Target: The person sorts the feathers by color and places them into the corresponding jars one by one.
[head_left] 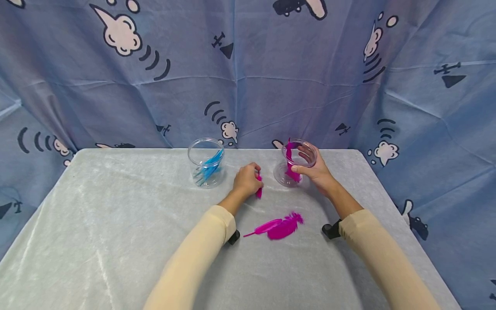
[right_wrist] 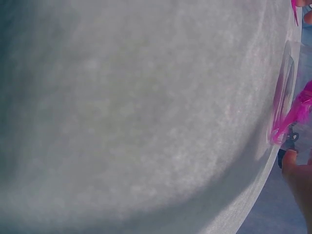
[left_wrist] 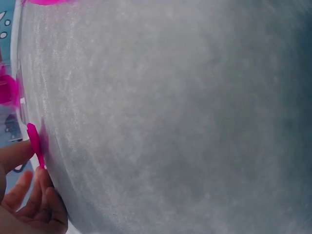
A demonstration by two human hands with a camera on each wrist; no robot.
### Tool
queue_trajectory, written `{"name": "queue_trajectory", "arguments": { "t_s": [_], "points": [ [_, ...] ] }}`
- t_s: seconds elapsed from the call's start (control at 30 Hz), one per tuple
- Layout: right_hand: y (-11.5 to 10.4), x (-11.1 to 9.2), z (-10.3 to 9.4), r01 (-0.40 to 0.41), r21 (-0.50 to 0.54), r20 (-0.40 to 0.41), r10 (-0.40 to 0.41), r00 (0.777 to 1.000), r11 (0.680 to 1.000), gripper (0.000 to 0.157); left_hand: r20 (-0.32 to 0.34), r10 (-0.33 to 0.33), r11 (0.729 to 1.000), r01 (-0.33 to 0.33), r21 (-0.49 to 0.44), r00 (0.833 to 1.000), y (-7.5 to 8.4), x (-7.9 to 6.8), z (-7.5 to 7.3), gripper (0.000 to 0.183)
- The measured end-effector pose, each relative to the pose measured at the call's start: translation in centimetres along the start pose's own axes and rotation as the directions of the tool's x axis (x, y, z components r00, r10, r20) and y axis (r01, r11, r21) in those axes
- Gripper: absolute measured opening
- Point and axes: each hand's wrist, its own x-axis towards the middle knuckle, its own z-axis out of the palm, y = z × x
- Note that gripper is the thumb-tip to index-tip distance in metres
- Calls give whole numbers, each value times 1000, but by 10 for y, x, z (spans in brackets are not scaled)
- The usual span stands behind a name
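Observation:
My left hand (head_left: pixel 248 179) pinches a magenta feather (head_left: pixel 259 189) between thumb and fingers, just above the cloth. In the left wrist view the same feather (left_wrist: pixel 34 141) stands between the thumb and the fingertips. My right hand (head_left: pixel 315 171) grips the side of a clear plastic cup (head_left: pixel 284 177), thumb in front and fingers behind. Inside that cup a magenta feather (head_left: pixel 289 161) leans upright; whether there is more than one is hard to tell. Magenta feathers (head_left: pixel 284 227) lie on the table between the two forearms.
A second clear cup (head_left: pixel 206 165) with several blue feathers (head_left: pixel 210 167) stands left of my left hand. Pale grey velvety cloth covers the table (head_left: pixel 97 224). A blue patterned curtain (head_left: pixel 255 99) hangs right behind the table's back edge.

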Motion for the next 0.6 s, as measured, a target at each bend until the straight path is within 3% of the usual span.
{"name": "queue_trajectory", "arguments": {
  "t_s": [0.47, 0.6],
  "points": [
    [1, -2, 1, 7, 2, -3, -7, 1000, 1000, 83, 29, -44, 999, 44, -7, 999, 3, 2, 3, 43],
    [0, -1, 0, 16, 2, 0, -16, 1000, 1000, 83, 12, -19, 994, 21, -103, 1000, 0, 5, 4, 39]
  ]
}}
